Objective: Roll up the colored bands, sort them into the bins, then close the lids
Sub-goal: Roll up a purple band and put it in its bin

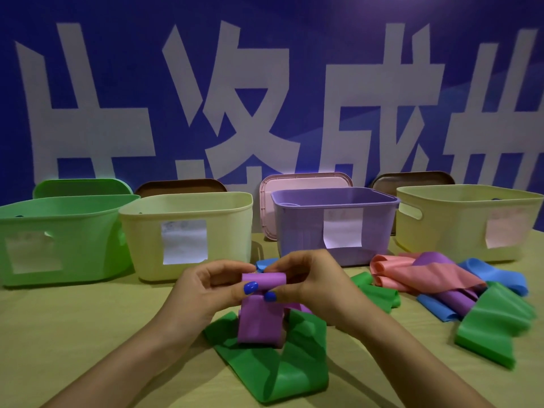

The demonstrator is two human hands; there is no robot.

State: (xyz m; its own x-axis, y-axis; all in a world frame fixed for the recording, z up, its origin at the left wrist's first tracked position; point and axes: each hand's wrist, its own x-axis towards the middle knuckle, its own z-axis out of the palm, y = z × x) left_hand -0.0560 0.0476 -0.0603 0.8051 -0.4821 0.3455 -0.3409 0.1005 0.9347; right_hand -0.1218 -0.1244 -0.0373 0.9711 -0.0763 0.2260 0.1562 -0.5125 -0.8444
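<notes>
Purple band (259,313) hangs lengthwise toward the table from its rolled top edge, pinched by left hand (212,287) and right hand (306,278), purple bin (335,225) just behind.

Left hand (212,287) and right hand (306,281) are pinching the rolled top of a purple band (259,316), its tail hanging onto a green band (282,366); four open bins are standing behind on the table (88,325).
</notes>
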